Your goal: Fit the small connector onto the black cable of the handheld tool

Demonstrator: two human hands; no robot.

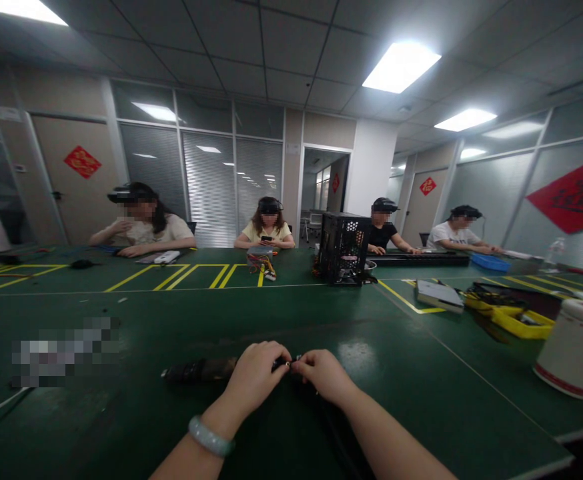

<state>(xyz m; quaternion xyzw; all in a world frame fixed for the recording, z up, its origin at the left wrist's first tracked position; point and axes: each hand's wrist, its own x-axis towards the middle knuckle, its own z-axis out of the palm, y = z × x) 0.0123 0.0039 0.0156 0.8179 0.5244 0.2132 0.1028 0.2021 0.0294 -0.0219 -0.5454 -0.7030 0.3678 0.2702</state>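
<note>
Near the middle of the green table (171, 333), my left hand (259, 375) and my right hand (321, 377) meet, fingertips almost touching. Each is closed in a pinch around something small and dark between them, too small to name. A dark cylindrical tool (201, 371) lies on the table, its right end hidden behind my left hand. Below my right hand a dark cable or strap (339, 427) runs toward the front edge, partly hidden by the forearm.
Four people sit across the table. A black computer case (344, 250) stands ahead, beside a power supply with wires (262, 257). On the right are a silver box (439, 295), a yellow tray (521, 323) and a white container (571, 350). A blurred object with a white cable lies left.
</note>
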